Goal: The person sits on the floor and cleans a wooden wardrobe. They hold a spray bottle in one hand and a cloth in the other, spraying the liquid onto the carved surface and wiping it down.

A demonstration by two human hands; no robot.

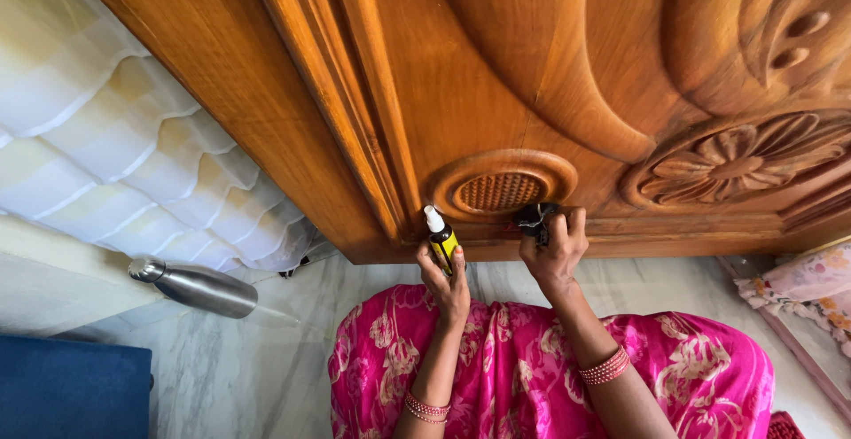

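Spray bottle, cloth in hands

Both forearms are bare, with no sleeves showing. A stack of thin red and gold bangles circles the wrist below the left hand, and a like stack sits below the right hand. Beneath both arms spreads a bright pink garment printed with paler pink flowers and leaves.

Small yellow-labelled bottle upright; dark cloth against carved wood.
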